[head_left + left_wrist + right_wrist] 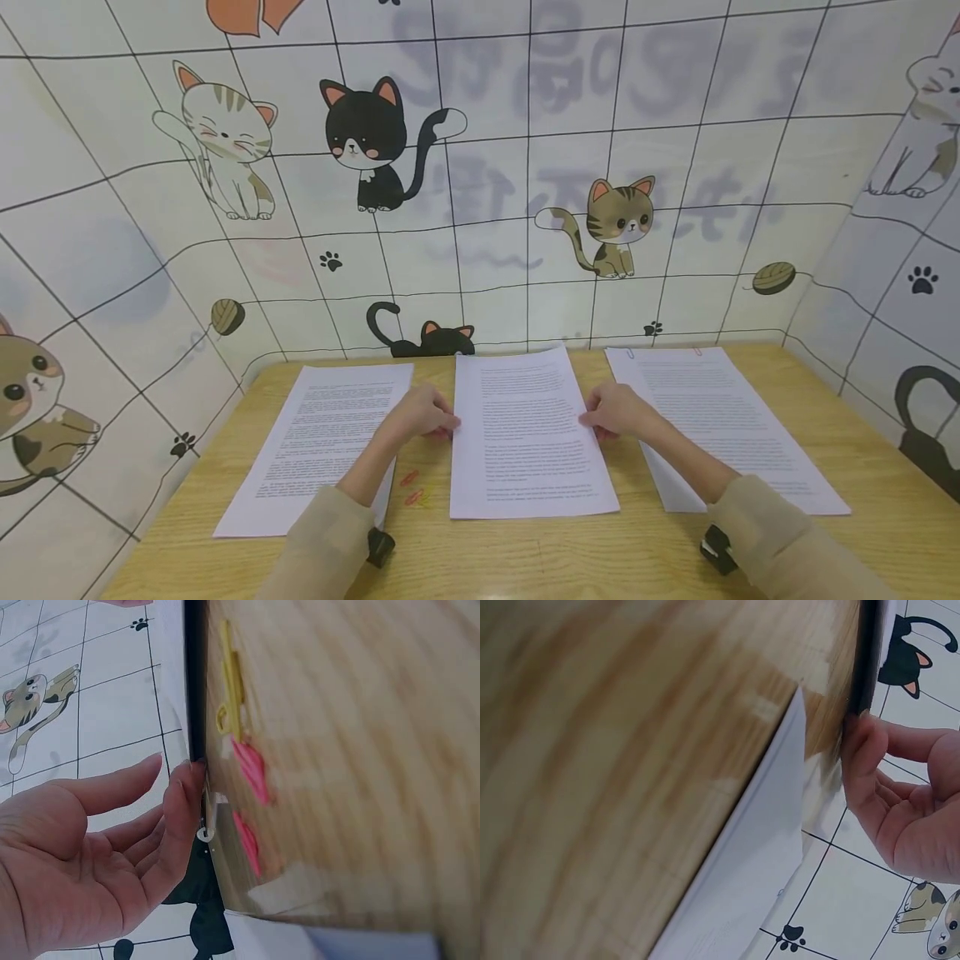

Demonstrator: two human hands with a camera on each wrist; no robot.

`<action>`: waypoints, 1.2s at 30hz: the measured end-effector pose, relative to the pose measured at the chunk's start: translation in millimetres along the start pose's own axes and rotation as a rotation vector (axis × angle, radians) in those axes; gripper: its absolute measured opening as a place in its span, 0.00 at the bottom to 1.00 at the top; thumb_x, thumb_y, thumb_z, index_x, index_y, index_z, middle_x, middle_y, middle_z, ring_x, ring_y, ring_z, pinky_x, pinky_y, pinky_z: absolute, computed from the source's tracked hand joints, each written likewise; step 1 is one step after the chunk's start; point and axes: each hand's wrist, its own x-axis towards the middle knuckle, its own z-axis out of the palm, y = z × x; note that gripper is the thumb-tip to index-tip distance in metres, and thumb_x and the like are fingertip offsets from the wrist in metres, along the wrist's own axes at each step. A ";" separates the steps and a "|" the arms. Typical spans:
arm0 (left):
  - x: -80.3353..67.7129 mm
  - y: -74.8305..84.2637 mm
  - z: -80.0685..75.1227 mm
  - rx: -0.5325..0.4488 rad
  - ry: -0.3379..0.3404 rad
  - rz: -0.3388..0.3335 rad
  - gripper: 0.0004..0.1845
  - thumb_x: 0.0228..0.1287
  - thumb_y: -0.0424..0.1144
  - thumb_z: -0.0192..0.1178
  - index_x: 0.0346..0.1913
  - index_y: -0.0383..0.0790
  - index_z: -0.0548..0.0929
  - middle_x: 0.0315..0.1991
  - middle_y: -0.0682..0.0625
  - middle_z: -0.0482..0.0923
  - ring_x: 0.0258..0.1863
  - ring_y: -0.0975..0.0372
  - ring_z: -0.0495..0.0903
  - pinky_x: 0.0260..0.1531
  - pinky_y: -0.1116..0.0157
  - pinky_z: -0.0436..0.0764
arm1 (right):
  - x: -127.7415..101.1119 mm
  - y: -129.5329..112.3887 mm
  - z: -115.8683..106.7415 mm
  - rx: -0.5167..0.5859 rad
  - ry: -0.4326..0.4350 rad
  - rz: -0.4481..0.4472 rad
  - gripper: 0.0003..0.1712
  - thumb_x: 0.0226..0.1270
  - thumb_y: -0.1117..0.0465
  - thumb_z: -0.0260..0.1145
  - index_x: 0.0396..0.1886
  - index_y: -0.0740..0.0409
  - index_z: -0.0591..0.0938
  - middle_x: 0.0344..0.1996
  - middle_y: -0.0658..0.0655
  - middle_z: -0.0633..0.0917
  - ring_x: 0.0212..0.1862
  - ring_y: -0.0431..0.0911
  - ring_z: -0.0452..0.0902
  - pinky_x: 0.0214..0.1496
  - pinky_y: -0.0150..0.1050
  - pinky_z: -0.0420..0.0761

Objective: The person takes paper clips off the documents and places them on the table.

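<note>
Three stacks of printed sheets lie side by side on a wooden table [600, 558]. My left hand [438, 419] rests against the left edge of the middle stack [525, 433], with straight fingers [184, 802] touching the paper's edge [195, 682]. My right hand [596, 417] touches the same stack's right edge, its fingertips [859, 742] pressed to the edge [866, 652]. Neither hand curls round the sheets.
The left stack [322, 442] and right stack [720, 425] flank the middle one. Red paper clips [411, 487] lie by my left forearm; the left wrist view shows a yellow clip [231, 682] and pink clips [251, 769]. Cat-print walls [480, 167] enclose the table on three sides.
</note>
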 end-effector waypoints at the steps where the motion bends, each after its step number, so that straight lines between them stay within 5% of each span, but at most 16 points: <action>1: -0.4 -0.5 -0.9 -0.002 -0.002 -0.008 0.05 0.62 0.30 0.70 0.31 0.30 0.87 0.22 0.47 0.85 0.22 0.61 0.84 0.29 0.65 0.84 | -0.2 -0.2 -0.4 -0.013 0.004 0.006 0.07 0.69 0.66 0.67 0.32 0.66 0.80 0.18 0.55 0.82 0.21 0.43 0.81 0.27 0.35 0.82; 7: -2.3 -3.7 -5.7 -0.039 0.017 -0.038 0.05 0.64 0.32 0.68 0.35 0.30 0.86 0.25 0.47 0.84 0.25 0.59 0.84 0.31 0.65 0.84 | -3.3 -0.5 -3.9 -0.025 0.012 0.001 0.09 0.71 0.64 0.64 0.33 0.66 0.81 0.19 0.55 0.83 0.21 0.45 0.81 0.28 0.38 0.83; 16: -3.3 -1.6 -4.7 -0.101 0.091 0.010 0.06 0.64 0.31 0.66 0.39 0.30 0.85 0.28 0.44 0.84 0.28 0.58 0.84 0.33 0.63 0.85 | -9.7 0.1 -5.3 -0.021 0.074 -0.067 0.08 0.72 0.63 0.62 0.37 0.66 0.80 0.20 0.55 0.83 0.20 0.46 0.78 0.25 0.39 0.80; 36: -4.7 21.1 11.3 -0.206 0.120 0.104 0.08 0.66 0.34 0.65 0.43 0.31 0.84 0.31 0.46 0.85 0.27 0.60 0.83 0.33 0.65 0.84 | -24.2 26.4 -31.4 -0.016 0.147 -0.117 0.10 0.72 0.63 0.63 0.44 0.67 0.81 0.29 0.57 0.86 0.28 0.48 0.82 0.28 0.40 0.79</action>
